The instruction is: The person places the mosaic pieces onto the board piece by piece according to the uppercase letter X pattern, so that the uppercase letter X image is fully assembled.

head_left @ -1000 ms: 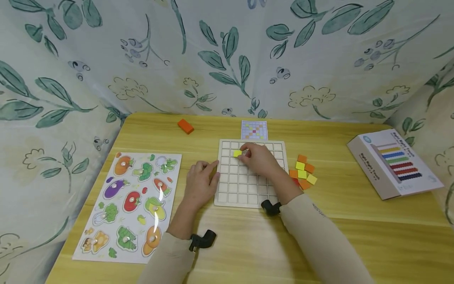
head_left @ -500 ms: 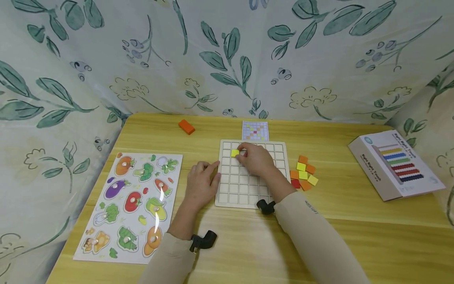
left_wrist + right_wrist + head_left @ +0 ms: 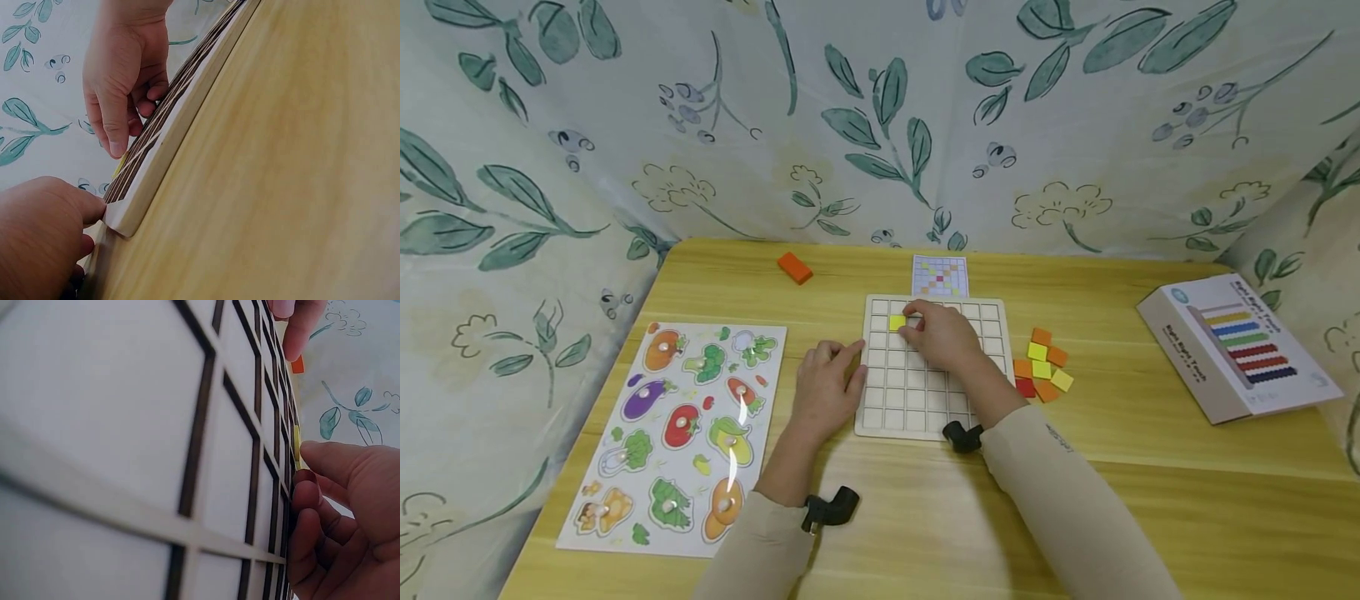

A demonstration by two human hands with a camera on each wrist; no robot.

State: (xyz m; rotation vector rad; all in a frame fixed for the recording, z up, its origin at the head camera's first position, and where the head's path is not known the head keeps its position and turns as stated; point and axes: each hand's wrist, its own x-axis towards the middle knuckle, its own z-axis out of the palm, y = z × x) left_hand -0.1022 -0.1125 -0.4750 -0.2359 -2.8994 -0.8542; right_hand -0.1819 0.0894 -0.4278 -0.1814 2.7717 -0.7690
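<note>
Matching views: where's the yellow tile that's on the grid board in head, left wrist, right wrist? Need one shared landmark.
Head: yellow tile near picture centre, second row from the board's far edge, by the right hand.
Left wrist: yellow tile left of centre, a thin sliver below the right hand.
Right wrist: yellow tile right of centre, a thin strip.
Shared landmark: grid board, near edge-on in left wrist, close-up in right wrist.

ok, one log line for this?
right hand: holds yellow tile at grid board | left hand: touches board's left edge | loose tiles: right of board | pattern card: beyond board
</note>
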